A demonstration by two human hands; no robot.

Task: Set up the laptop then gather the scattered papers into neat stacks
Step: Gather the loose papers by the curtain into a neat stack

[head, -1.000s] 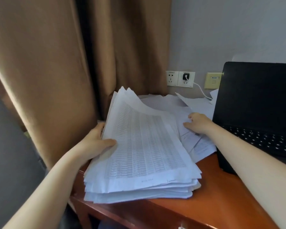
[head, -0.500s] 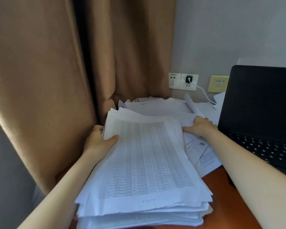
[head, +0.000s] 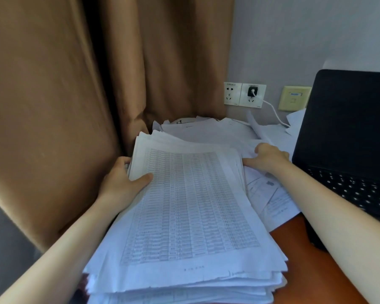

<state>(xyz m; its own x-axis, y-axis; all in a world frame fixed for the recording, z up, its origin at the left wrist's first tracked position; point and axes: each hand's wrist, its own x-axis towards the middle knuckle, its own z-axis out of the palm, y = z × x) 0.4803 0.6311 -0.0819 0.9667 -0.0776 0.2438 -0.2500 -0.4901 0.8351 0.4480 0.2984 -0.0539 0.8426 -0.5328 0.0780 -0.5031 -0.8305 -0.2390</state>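
A thick stack of printed papers (head: 191, 211) lies lengthwise on the reddish wooden desk (head: 294, 255), its top sheet covered in a fine table of rows. My left hand (head: 121, 183) grips the stack's left edge, thumb on top and fingers underneath. My right hand (head: 270, 157) holds the stack's far right corner, with the thumb along the edge. More loose sheets (head: 208, 130) lie spread behind the stack and under its right side. The black laptop (head: 349, 137) stands open at the right, its screen dark.
A brown curtain (head: 75, 95) hangs close along the left of the desk. Wall sockets (head: 245, 95) sit behind the papers, with a white cable (head: 274, 113) plugged in and running down behind the laptop. A yellowish wall plate (head: 294, 98) is next to them.
The stack, tilted up on its left edge a second ago, has been lowered flat and lies nearer me. My right hand has shifted onto its far right corner. The camera has dipped and moved closer.
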